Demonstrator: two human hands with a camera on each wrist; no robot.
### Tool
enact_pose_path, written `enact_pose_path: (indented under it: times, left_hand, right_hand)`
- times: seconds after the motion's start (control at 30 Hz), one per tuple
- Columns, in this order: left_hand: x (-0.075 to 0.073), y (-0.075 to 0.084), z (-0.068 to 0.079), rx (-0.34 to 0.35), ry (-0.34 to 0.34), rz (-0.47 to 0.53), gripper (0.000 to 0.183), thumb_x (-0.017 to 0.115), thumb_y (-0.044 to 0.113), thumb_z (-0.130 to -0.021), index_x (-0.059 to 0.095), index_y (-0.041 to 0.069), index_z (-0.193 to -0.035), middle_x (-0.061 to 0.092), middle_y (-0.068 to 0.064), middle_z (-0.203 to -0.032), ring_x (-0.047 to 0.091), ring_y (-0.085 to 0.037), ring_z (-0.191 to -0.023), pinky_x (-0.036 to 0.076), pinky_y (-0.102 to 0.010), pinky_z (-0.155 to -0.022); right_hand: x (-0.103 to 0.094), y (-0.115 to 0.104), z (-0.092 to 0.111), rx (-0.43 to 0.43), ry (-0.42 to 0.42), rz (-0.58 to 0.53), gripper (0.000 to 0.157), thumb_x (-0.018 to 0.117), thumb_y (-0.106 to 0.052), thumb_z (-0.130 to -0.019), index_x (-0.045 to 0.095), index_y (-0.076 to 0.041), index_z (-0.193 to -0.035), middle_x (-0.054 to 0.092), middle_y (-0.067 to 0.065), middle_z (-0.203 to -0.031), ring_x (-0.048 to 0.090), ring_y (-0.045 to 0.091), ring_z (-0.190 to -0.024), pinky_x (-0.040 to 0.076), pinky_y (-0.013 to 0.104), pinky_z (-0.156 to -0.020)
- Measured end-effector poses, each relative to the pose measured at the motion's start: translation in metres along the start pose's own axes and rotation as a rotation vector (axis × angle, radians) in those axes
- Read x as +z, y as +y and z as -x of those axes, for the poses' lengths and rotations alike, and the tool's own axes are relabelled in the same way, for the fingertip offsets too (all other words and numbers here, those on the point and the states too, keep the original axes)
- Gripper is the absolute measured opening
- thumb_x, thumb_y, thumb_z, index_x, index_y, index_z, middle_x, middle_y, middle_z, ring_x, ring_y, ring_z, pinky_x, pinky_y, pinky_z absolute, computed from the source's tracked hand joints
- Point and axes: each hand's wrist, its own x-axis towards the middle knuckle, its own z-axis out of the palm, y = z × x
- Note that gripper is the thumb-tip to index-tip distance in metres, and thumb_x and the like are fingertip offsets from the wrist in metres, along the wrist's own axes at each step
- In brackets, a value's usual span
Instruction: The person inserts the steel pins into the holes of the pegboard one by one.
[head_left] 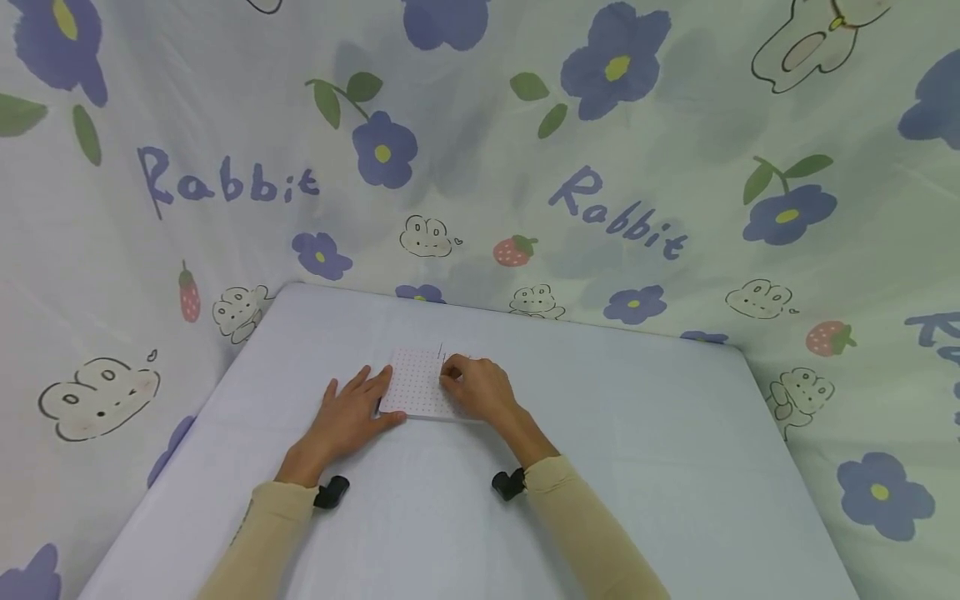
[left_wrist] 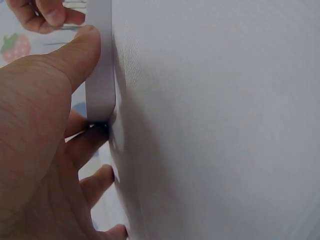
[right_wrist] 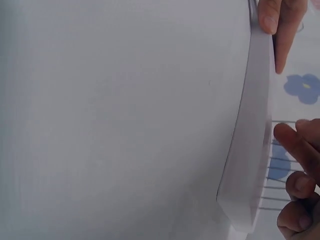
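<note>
A white pegboard (head_left: 412,385) with a grid of small holes lies flat on the table. At its left front corner is my left hand (head_left: 348,421), fingers spread, the thumb resting along the front edge and the forefinger against the left side. Over the right part of the board, my right hand (head_left: 482,390) pinches a thin metal pin (right_wrist: 284,121) between thumb and forefinger, upright at the board's surface. Several more thin pins (right_wrist: 275,188) stand in the board beneath and beside the right hand, which hides part of them in the head view.
The table (head_left: 645,467) has a plain white cover. A patterned cloth (head_left: 480,192) with flowers and rabbits hangs behind and at the sides. A small black wrist camera (head_left: 332,492) is on the left wrist, and another black camera (head_left: 508,484) is on the right.
</note>
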Motion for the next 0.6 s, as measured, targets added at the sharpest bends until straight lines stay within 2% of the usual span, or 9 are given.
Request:
enact_pose_path:
  times: [0.17,0.27,0.43,0.6]
  left_hand:
    - [-0.004,0.0,0.0,0.016,0.006,-0.006,0.088,0.068,0.054,-0.092,0.035,0.005,-0.156,0.037,-0.016,-0.159,0.025,-0.042,-0.15,0.011,-0.075,-0.113]
    - [-0.011,-0.002,-0.001,0.02,0.012,-0.002,0.088,0.069,0.054,-0.091,0.036,0.004,-0.155,0.041,-0.017,-0.157,0.03,-0.044,-0.147,0.014,-0.074,-0.113]
    - [-0.029,-0.008,-0.006,0.018,0.034,-0.019,0.084,0.063,0.055,-0.094,0.036,0.004,-0.156,0.045,-0.022,-0.153,0.038,-0.045,-0.142,0.019,-0.07,-0.113]
    - [-0.05,-0.012,-0.019,0.063,0.105,-0.078,0.072,0.059,0.049,-0.099,0.042,0.004,-0.153,0.049,-0.023,-0.149,0.043,-0.044,-0.138,0.028,-0.067,-0.11]
  right_hand:
    - [-0.014,0.006,0.004,0.018,-0.029,-0.084,0.014,0.067,-0.037,-0.097,0.071,-0.027,-0.106,0.074,-0.013,-0.098,0.066,0.01,-0.088,0.052,0.031,-0.079]
    - [-0.025,0.012,0.007,0.009,-0.019,-0.112,0.014,0.066,-0.036,-0.098,0.071,-0.026,-0.107,0.073,-0.012,-0.098,0.063,0.009,-0.082,0.05,0.029,-0.074]
    - [-0.049,0.025,0.01,-0.001,0.04,-0.113,0.015,0.066,-0.035,-0.099,0.071,-0.022,-0.107,0.073,-0.008,-0.098,0.058,0.01,-0.073,0.048,0.025,-0.063]
    - [-0.076,0.042,0.014,-0.001,0.12,-0.084,0.017,0.066,-0.034,-0.099,0.071,-0.019,-0.106,0.074,-0.005,-0.098,0.063,0.012,-0.081,0.052,0.028,-0.067]
